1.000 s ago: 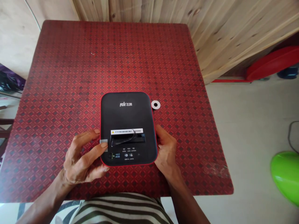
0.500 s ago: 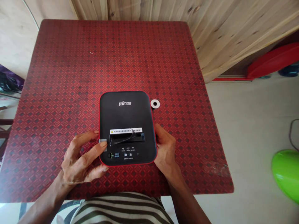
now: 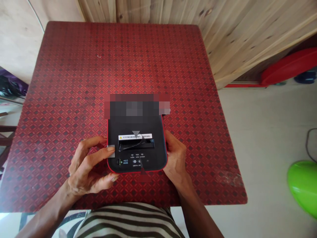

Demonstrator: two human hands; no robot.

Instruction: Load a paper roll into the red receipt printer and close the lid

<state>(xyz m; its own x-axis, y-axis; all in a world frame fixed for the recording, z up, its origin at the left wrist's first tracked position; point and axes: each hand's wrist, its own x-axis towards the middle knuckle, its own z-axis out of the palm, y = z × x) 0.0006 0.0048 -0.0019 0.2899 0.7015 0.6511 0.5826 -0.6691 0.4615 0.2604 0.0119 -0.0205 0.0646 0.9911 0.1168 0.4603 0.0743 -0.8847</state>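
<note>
A black receipt printer (image 3: 138, 127) with a red rim is held up between my two hands over the table's near half. Across its middle runs a white label above a dark slot with a thin clear film partly over it. My left hand (image 3: 89, 167) is at the lower left side, its index fingertip on a grey tab (image 3: 112, 151) and its thumb near the bottom corner. Around the lower right side, my right hand (image 3: 176, 155) grips the printer, its fingertips hidden underneath. A blocky blur covers the printer's top end and most of a white paper roll (image 3: 168, 111).
The table (image 3: 104, 72) has a red patterned top. A wooden plank wall (image 3: 168, 11) stands along its far edge. On the floor to the right are a bright green object (image 3: 303, 185) and a red rounded object (image 3: 289, 66).
The printer has shifted slightly to the right and its near edge sits a little higher. My left thumb has moved slightly off its bottom corner. My right hand keeps its grip.
</note>
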